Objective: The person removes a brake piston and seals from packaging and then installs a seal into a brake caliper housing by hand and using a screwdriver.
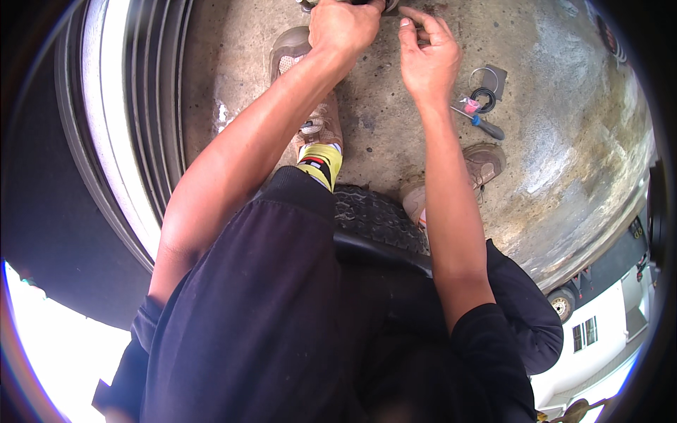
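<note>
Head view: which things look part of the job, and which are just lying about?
Likely part of the job:
the cut-off part by the left hand
perhaps the screwdriver and black ring, not in hand

Probably just lying about:
the tyre
the pink scrap, though its use is unclear

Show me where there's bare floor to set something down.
The widest free patch is the concrete right of the blue-and-black screwdriver and dark square sheet. A smaller one lies between the left shoe and right forearm. It's crowded just right of that forearm, where screwdriver, sheet and black ring bunch together.
</note>
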A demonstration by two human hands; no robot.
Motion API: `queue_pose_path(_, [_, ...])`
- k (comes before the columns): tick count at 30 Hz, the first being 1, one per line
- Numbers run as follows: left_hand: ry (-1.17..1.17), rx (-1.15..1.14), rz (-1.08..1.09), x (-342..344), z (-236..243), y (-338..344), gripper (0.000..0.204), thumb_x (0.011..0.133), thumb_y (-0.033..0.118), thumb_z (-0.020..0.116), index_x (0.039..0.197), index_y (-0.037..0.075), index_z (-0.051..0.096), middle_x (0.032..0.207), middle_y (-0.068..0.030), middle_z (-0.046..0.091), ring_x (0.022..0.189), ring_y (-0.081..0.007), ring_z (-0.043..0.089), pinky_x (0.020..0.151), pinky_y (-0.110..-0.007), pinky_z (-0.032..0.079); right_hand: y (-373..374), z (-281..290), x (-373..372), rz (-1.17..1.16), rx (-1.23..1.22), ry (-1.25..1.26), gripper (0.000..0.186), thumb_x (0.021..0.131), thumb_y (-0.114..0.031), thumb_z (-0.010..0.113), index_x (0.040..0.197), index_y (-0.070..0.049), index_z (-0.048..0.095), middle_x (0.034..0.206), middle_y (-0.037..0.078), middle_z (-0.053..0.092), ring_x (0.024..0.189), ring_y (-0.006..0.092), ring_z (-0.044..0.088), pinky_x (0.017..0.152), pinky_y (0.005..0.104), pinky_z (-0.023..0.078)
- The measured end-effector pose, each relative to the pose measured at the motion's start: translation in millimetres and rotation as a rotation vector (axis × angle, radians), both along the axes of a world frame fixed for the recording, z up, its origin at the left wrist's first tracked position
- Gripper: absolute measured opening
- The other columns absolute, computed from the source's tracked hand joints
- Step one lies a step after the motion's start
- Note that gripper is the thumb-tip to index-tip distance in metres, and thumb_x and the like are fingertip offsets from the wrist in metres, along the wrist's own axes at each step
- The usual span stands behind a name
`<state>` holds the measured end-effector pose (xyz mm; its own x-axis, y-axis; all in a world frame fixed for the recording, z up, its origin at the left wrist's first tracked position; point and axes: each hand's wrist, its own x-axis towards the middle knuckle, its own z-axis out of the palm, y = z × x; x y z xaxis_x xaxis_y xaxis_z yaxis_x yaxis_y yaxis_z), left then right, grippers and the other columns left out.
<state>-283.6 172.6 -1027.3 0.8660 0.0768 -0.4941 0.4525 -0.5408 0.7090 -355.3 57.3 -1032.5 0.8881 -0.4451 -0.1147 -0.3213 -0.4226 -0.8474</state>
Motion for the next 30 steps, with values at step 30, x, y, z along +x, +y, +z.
queue_pose_path(30, [-0.145, -0.043, -0.155, -19, 20, -8, 0.030, 0.098, 0.022, 0.060, 0.109, -0.002, 0.074, 0.086, -0.0305, 0.071, 0.084, -0.0446, 0.073, 0.076, -0.049, 0.056, 4, -7, 4, -0.022, 0.193, -0.036, 0.025, 0.098, -0.004, 0.068, 0.123, -0.002, 0.071, 0.102, 0.011, 0.074, 0.088, 0.0164, 0.072, 0.074, 0.0298, 0.057])
